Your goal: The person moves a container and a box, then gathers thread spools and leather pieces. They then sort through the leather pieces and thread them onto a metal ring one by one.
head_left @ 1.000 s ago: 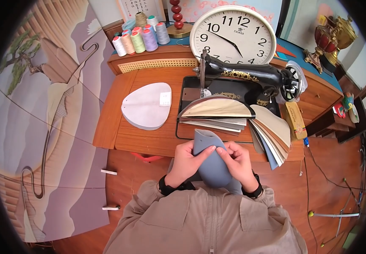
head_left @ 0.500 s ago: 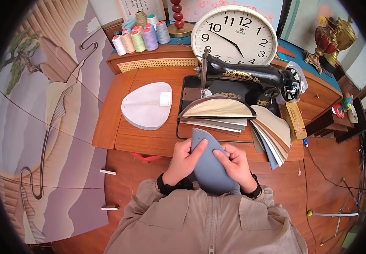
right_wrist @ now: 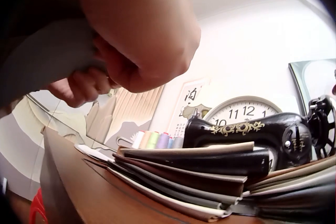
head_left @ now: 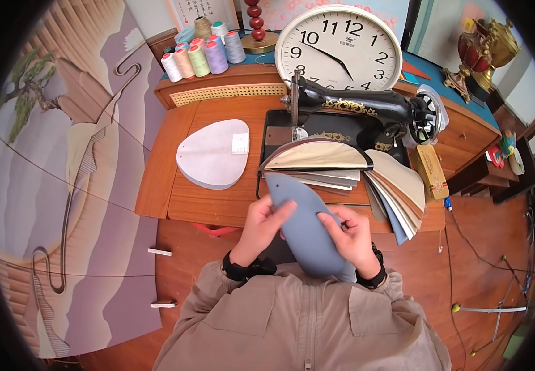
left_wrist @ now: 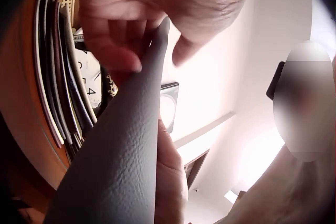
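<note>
A blue-grey leather swatch (head_left: 309, 226), rounded at the bottom with a small hole near its narrow tip, is held upright before the body. My right hand (head_left: 352, 238) grips its right edge, thumb on the front face. On the left edge is my left hand (head_left: 260, 226), its thumb over the front and fingers behind. From the left wrist, the grained swatch (left_wrist: 121, 145) edge runs between the left hand's (left_wrist: 163, 3) thumb and curled fingers, the thumb standing a little off the surface. Beyond the swatch lie fanned leather samples (head_left: 317, 157) and a second fan (head_left: 400, 182).
A black sewing machine (head_left: 360, 102) stands on the wooden table (head_left: 218, 207) behind the samples. Left of it lies a pale egg-shaped stack (head_left: 212, 151) with a white label. A wall clock (head_left: 341, 52), thread spools (head_left: 199, 59) and a yellow box (head_left: 431, 173) are around it.
The swatch has been unbent from a curled shape and its tip now leans up and left. The left hand has shifted left along the edge; the right hand keeps its grip.
</note>
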Demonstrator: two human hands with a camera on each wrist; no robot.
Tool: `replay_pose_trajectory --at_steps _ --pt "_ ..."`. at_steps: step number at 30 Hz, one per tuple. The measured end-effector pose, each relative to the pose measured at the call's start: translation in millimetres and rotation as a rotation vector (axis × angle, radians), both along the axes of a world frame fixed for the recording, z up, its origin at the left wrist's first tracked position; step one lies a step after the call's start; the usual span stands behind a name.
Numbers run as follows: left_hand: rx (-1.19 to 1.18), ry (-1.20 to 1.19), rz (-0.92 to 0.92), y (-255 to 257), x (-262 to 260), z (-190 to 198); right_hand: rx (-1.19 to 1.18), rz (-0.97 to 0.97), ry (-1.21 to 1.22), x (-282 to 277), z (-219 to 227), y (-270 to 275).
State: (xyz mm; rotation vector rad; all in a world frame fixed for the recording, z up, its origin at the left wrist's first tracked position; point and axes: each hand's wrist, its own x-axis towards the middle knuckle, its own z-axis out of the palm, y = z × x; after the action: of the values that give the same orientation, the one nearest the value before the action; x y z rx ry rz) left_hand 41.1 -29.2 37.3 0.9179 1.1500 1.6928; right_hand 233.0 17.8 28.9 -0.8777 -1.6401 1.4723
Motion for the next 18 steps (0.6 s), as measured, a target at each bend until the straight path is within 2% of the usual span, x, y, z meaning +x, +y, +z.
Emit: replay_pose_trajectory --at_steps 2,4,11,13,15,18 --pt "-0.222 0.169 -0.408 -3 -8 -5 0.034 -0.052 -0.013 1 3 2" --pt "-0.210 0.161 -0.411 -2 -5 -11 0.122 -0.092 -0.042 2 11 3" --pt "-0.160 -0.041 -0.282 -4 -2 -7 0.181 -0.216 0.064 7 11 5" --pt "-0.153 -0.071 -0.262 -5 3 -4 0.382 -0.243 0.047 10 4 8" --pt "-0.108 -0.179 -0.236 -6 6 -2 0.310 -0.239 0.025 14 9 6" --pt "-0.050 -0.207 -0.246 -8 2 -5 0.172 -0.215 0.014 18 10 7"
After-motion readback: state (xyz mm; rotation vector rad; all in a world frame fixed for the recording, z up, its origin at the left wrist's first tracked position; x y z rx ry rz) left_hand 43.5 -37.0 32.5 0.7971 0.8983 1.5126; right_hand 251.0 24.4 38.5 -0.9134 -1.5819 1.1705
